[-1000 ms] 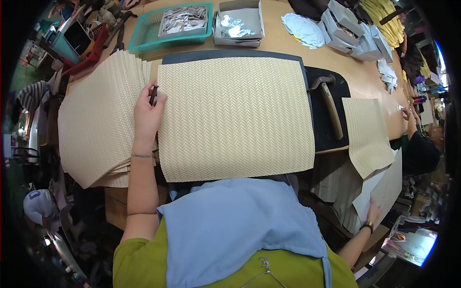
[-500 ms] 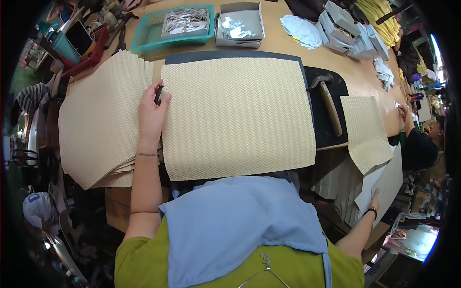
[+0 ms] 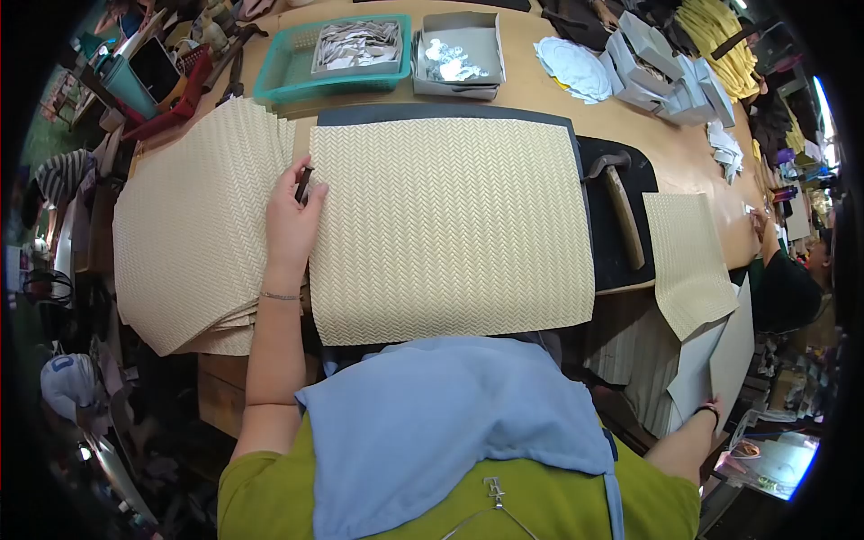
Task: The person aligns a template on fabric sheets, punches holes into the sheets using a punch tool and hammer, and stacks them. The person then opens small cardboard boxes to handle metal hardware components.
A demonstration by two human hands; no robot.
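While a woven sheet (image 3: 450, 234) is laid over a dark slab (image 3: 450, 111), its left edge is overlapped by the thumb of the left hand (image 3: 292, 220). Held narrowly between that hand's thumb and fingers: one short dark tool (image 3: 304, 185). Left of the sheet: a fanned pile (image 3: 193, 234) of like material, partly covered by the left arm. Right of the sheet: one hammer (image 3: 625, 220), wooden-handled, set on a black pad (image 3: 601, 234); farther right, a smaller woven piece (image 3: 688, 256), draped above white card (image 3: 693, 364) and a grey board (image 3: 732, 355). Below and right of the sheet: the right hand (image 3: 716, 404), placed at the board's lower end, mostly hidden; its grip cannot be told. Above the sheet: a teal basket (image 3: 315, 90), in which a tray (image 3: 355, 72) of pale scraps (image 3: 360, 40) is set; beside it, an open box (image 3: 456, 91) of shiny bits (image 3: 450, 61).
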